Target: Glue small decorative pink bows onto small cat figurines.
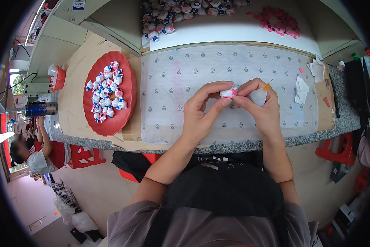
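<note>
We see our left hand (201,113) pinching a small white figurine with a pink bow (229,92) between thumb and fingertips, just above the middle of the translucent printed sheet (172,82) that covers the tabletop (341,119). The figurine sits at the hand's one o'clock, at the very tips of the fingers. Our right hand (261,109) meets it from three o'clock, its fingers pressed together around a small squeeze bottle with an orange tip (260,95); the bottle lies just beside the figurine, and we cannot tell whether the two touch. At nine o'clock from the hands, well apart, a red oval tray (125,111) holds a heap of finished white figurines (106,92). At twelve o'clock, beyond the sheet, more white figurines (172,14) lie piled, with a cluster of pink bow pieces (277,20) to their right. Scraps of white paper (302,88) rest at three o'clock near the sheet's edge.
</note>
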Demonstrator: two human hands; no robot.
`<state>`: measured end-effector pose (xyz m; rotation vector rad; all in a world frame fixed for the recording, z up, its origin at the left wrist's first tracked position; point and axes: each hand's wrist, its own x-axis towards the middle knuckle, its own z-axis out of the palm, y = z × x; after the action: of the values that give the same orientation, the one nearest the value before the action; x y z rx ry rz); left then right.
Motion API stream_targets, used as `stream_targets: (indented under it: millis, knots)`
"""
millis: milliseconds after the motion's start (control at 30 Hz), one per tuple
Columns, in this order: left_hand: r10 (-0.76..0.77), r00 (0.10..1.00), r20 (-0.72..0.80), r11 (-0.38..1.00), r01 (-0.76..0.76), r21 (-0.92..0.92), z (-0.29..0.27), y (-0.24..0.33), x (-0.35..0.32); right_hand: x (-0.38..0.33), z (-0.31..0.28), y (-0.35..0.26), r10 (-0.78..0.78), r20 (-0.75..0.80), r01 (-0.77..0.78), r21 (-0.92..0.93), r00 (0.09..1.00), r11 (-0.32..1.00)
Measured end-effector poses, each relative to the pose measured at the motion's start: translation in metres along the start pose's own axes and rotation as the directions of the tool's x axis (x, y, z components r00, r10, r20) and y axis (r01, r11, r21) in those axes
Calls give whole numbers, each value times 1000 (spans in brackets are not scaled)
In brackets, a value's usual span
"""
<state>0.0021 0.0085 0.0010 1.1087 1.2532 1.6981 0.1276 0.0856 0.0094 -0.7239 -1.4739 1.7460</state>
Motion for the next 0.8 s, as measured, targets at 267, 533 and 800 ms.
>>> stream_targets:
  millis: [267, 533, 800]
  knots:
    - [-105, 994, 25, 955, 108, -277, -1, 9, -3, -2, 3, -9, -95, 54, 100, -97, 994, 990]
    - [-43, 994, 104, 979, 62, -192, -3, 5, 1, 0, -6, -2, -149, 131, 158, -63, 980, 985]
    - [-131, 985, 115, 969, 152, -194, -11, 13, 0, 1, 2, -9, -101, 161, 112, -57, 982, 992]
